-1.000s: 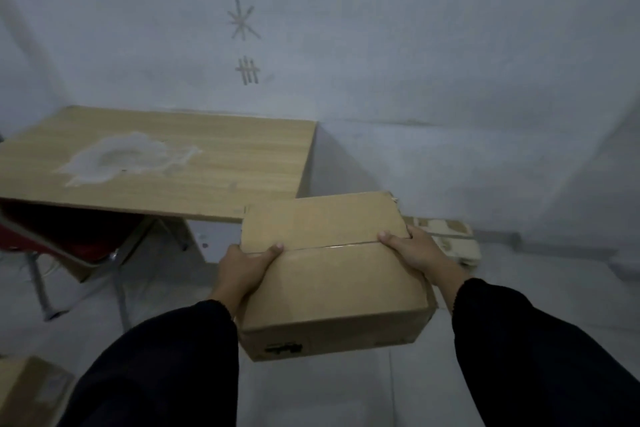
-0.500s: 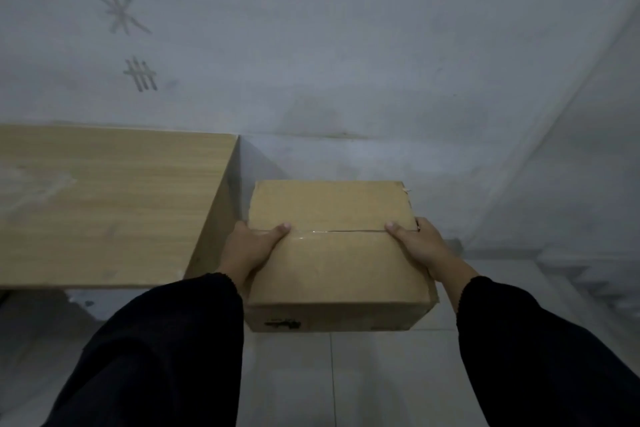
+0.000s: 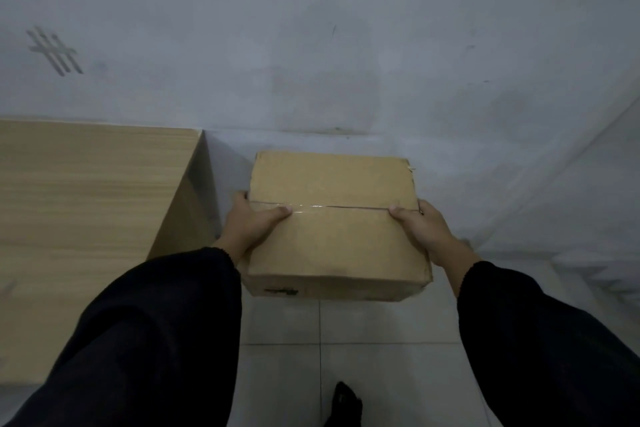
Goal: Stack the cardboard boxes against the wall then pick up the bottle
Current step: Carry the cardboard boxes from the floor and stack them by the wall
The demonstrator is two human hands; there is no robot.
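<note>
While holding the box point(image 3: 335, 239), left hand point(image 3: 252, 226) and right hand point(image 3: 423, 229) curled round its side edges, treat as stiff, probably light. Grip mid-edge.

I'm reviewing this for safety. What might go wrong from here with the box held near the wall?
The left hand and right hand hold the box by its sides, thumbs on top; that grip may slip. The left hand is close to the table, so knuckles might get pinched if the box drifts that way. The box hides the floor beneath it, so the landing spot is unseen.
</note>
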